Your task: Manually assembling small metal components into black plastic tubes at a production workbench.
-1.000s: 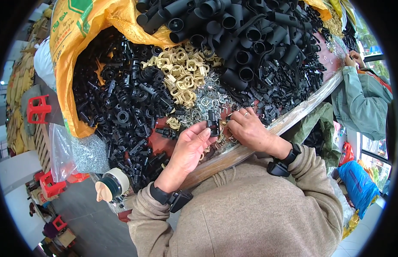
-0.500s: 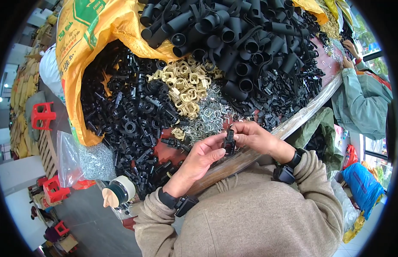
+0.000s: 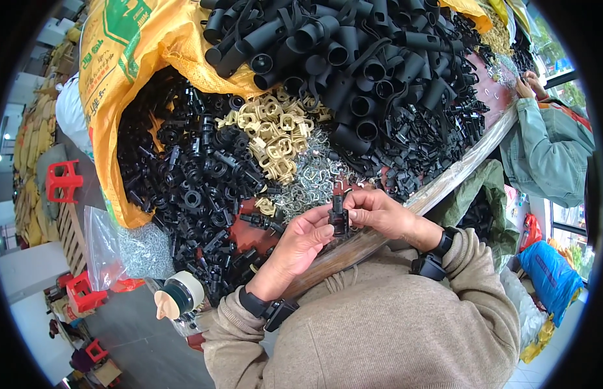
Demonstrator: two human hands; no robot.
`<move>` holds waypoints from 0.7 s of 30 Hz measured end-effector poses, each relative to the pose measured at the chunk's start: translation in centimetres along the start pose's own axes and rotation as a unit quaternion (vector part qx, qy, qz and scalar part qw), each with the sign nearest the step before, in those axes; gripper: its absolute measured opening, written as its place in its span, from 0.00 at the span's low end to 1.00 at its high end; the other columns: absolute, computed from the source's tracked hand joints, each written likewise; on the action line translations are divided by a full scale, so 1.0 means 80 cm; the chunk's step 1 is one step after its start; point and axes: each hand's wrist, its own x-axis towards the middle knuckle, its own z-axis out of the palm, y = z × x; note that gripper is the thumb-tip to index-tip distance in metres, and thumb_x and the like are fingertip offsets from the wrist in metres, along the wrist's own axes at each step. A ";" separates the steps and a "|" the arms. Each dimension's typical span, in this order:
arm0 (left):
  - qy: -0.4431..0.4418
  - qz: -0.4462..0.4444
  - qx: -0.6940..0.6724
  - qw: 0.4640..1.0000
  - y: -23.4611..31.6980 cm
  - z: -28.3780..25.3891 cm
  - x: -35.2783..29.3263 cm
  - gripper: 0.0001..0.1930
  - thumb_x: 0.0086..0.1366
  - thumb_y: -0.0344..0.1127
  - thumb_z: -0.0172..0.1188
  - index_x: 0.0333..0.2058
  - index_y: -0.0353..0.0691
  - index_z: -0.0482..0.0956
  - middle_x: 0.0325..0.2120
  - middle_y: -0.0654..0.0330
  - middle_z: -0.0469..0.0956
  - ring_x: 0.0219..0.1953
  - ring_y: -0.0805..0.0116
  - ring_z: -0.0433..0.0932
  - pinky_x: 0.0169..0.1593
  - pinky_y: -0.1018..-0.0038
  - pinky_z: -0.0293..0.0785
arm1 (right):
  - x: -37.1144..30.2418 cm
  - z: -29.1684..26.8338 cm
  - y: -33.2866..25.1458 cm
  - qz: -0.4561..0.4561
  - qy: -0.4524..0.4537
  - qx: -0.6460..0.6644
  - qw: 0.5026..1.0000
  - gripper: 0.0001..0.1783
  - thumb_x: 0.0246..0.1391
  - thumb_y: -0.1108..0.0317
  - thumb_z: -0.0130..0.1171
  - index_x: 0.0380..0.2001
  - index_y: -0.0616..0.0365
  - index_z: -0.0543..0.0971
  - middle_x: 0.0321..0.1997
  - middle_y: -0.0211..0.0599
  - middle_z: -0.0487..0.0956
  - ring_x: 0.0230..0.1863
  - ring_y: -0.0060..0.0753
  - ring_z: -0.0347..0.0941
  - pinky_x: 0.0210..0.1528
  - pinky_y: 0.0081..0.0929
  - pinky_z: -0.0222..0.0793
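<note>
Both my hands meet at the table's near edge around one small black plastic part [image 3: 339, 219], held roughly upright. My left hand [image 3: 304, 241] pinches it from the left between thumb and fingers. From the right, my right hand [image 3: 379, 215] closes its thumb and forefinger on the same part. Just beyond my fingers lie a heap of bent metal wire pieces [image 3: 309, 176] and a pile of beige plastic clips [image 3: 278, 133]. Black ring-shaped and jointed plastic parts [image 3: 194, 194] spread to the left of my left hand.
Black plastic tubes [image 3: 353, 71] are heaped at the back, with small black pieces [image 3: 431, 149] to their right. A yellow woven sack [image 3: 113, 117] spills parts at left. A lidded cup [image 3: 183, 292] stands at the near left corner. A co-worker's sleeve [image 3: 541, 149] shows at far right.
The black part has shifted slightly left in my hands and turned, now showing more of its broad side. My fingers stay closed on it. The view has moved a little.
</note>
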 end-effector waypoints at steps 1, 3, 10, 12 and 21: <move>-0.004 0.000 0.001 1.000 0.000 0.000 0.000 0.20 0.53 0.30 0.58 0.46 0.35 0.68 0.41 0.58 0.72 0.44 0.66 0.71 0.51 0.70 0.64 | 0.000 0.000 0.000 0.001 -0.003 -0.007 1.000 0.09 0.54 0.64 0.50 0.30 0.58 0.70 0.25 0.20 0.67 0.27 0.11 0.60 0.29 0.11 0.56; -0.011 -0.001 0.004 1.000 0.001 -0.001 -0.001 0.19 0.53 0.31 0.59 0.45 0.35 0.69 0.40 0.59 0.73 0.44 0.66 0.71 0.51 0.70 0.64 | 0.000 -0.001 0.001 -0.001 0.001 -0.008 1.000 0.08 0.54 0.64 0.50 0.29 0.58 0.70 0.25 0.20 0.67 0.27 0.11 0.60 0.29 0.11 0.56; -0.013 -0.022 -0.031 0.999 0.000 -0.004 0.000 0.21 0.52 0.30 0.60 0.46 0.34 0.67 0.40 0.60 0.73 0.42 0.71 0.71 0.47 0.74 0.66 | -0.001 0.004 -0.001 -0.004 0.014 -0.014 1.000 0.08 0.54 0.64 0.49 0.29 0.58 0.70 0.25 0.20 0.67 0.27 0.12 0.60 0.30 0.11 0.57; -0.019 -0.028 -0.045 0.998 -0.001 -0.005 0.000 0.22 0.52 0.30 0.60 0.46 0.34 0.66 0.41 0.60 0.73 0.41 0.72 0.72 0.45 0.76 0.67 | 0.001 0.006 0.002 -0.058 0.016 -0.044 0.997 0.09 0.55 0.64 0.49 0.28 0.58 0.69 0.25 0.22 0.67 0.27 0.13 0.60 0.30 0.12 0.57; -0.005 -0.008 -0.036 0.999 0.007 0.001 -0.002 0.24 0.50 0.34 0.62 0.45 0.33 0.66 0.39 0.56 0.73 0.42 0.67 0.72 0.48 0.70 0.67 | -0.001 0.001 -0.007 -0.182 0.112 -0.293 0.932 0.09 0.54 0.67 0.49 0.25 0.62 0.68 0.25 0.31 0.67 0.28 0.23 0.65 0.30 0.20 0.62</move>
